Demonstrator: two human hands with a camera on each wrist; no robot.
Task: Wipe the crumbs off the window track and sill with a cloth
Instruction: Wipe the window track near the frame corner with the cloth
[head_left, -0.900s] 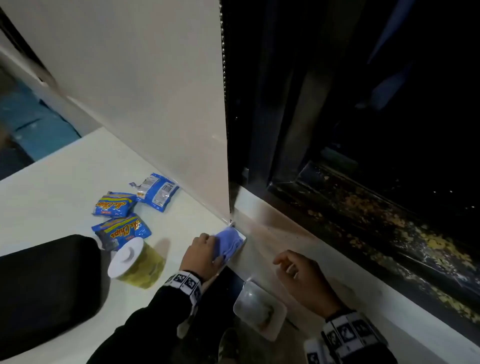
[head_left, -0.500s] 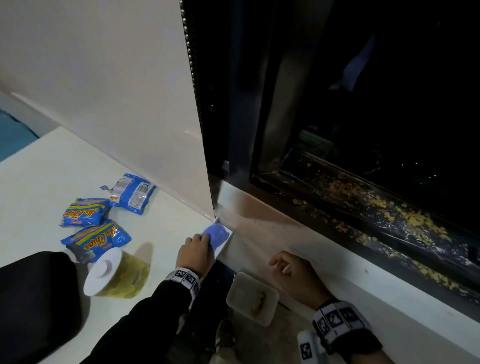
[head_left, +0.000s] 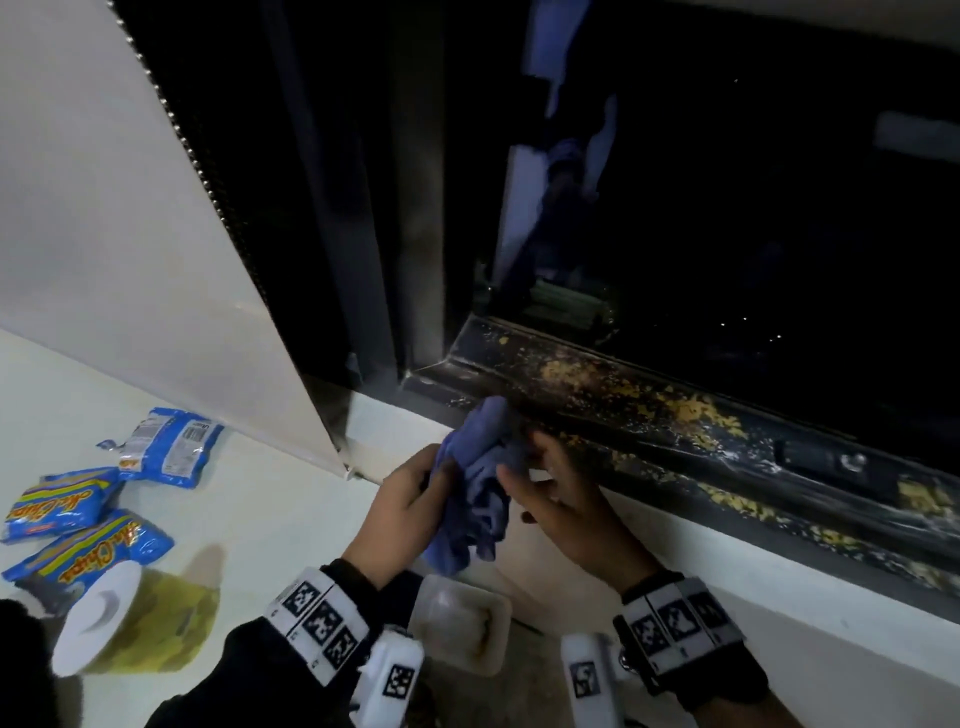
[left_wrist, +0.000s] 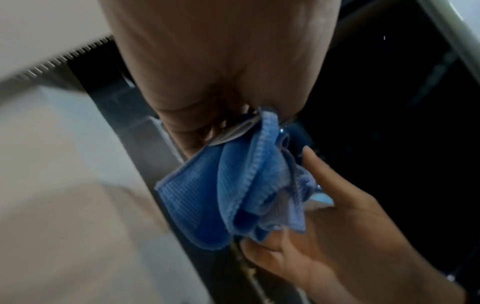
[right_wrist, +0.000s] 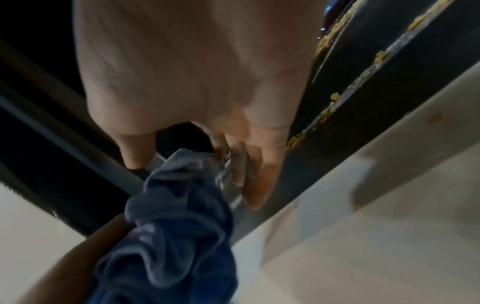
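Pinching the crumpled blue microfibre cloth (head_left: 475, 493) near its top, my left hand (head_left: 400, 512) carries it at centre frame, just above the white sill (head_left: 675, 540). My right hand (head_left: 566, 512) comes in from the right with fingers spread and relaxed, touching the cloth's hanging folds but not closed round them.

Yellow crumbs (head_left: 691, 410) lie thick along the dark metal window track (head_left: 649, 441), running from centre toward the right edge. I judge the wiping there is not yet begun.

The risk I see is the handover: the cloth is bunched, and if my left grip lets go before the right closes, it drops past the sill toward the clear plastic tub (head_left: 462, 623) at bottom centre. A bunched cloth would also ride over the track's ridges, and a hard sweep could fling crumbs onto the white bench (head_left: 270, 499) by the blue snack packets (head_left: 78, 525).
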